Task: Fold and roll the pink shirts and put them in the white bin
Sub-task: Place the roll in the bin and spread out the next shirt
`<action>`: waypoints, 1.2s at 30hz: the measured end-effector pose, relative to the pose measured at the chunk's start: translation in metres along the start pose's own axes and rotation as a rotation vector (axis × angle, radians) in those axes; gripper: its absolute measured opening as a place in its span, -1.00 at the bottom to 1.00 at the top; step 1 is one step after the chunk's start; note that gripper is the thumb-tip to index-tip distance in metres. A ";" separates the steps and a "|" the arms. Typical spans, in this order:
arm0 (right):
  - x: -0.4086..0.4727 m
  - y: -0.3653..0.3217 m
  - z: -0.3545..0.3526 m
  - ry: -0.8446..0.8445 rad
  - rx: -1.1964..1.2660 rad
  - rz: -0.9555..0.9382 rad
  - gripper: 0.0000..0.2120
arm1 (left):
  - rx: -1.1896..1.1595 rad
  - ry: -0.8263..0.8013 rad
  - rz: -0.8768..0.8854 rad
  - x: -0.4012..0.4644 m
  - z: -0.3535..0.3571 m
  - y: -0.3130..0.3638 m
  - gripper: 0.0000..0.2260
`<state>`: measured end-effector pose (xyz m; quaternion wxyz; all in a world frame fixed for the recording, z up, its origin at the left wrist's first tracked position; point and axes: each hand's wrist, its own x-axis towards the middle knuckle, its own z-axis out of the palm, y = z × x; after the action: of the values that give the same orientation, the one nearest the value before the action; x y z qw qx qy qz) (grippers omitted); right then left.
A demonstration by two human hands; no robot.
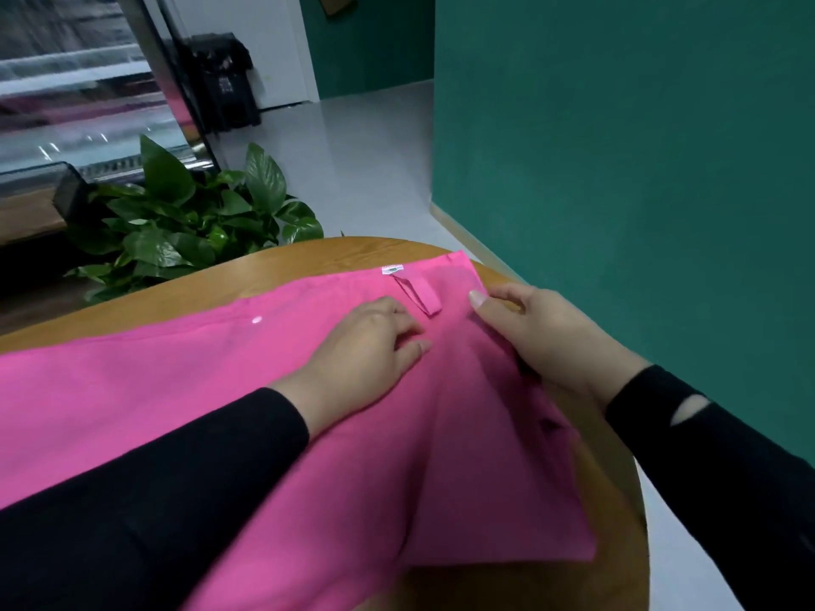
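A pink shirt (pixel 176 390) lies spread across the round wooden table (pixel 308 262), its collar end with a white label (pixel 392 269) and a hanging loop at the far right. My left hand (pixel 366 346) rests flat on the cloth just left of the loop, fingers slightly apart. My right hand (pixel 542 332) pinches the shirt's right edge near the collar, thumb on top, with a fold of cloth running down toward the near edge. The white bin is not in view.
A leafy green plant (pixel 189 213) stands behind the table's far left edge. A teal wall (pixel 617 147) rises close on the right. A glass display case (pixel 66 103) and a dark bin (pixel 225 81) are on the grey floor farther back.
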<state>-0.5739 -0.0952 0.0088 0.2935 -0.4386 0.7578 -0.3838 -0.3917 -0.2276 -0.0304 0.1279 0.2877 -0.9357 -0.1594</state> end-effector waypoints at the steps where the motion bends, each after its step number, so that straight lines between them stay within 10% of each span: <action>1: -0.010 -0.001 -0.004 0.006 0.003 -0.009 -0.54 | -0.006 0.012 -0.014 -0.005 0.006 0.001 -0.69; 10: -0.110 0.019 -0.012 -0.283 0.407 0.087 -0.26 | 0.082 0.036 -0.087 -0.014 0.014 0.008 -0.60; 18: -0.124 0.014 0.008 -0.191 0.679 0.167 -0.75 | 0.091 0.093 -0.175 -0.036 0.005 0.012 -0.59; 24: -0.111 -0.009 0.007 -0.525 0.536 0.082 -0.63 | 0.047 0.121 -0.228 -0.042 0.010 0.008 -0.60; 30: -0.114 -0.028 -0.004 -0.581 -0.485 -0.313 -0.55 | 0.035 0.120 -0.226 -0.043 0.008 0.010 -0.48; 36: -0.110 -0.004 -0.011 -0.286 0.086 -0.262 -0.62 | 0.057 0.103 -0.215 -0.043 0.011 0.007 -0.59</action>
<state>-0.5322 0.0049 0.0302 0.3643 -0.5706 0.6276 -0.3845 -0.3646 -0.1951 -0.0439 0.1498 0.3977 -0.8958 -0.1302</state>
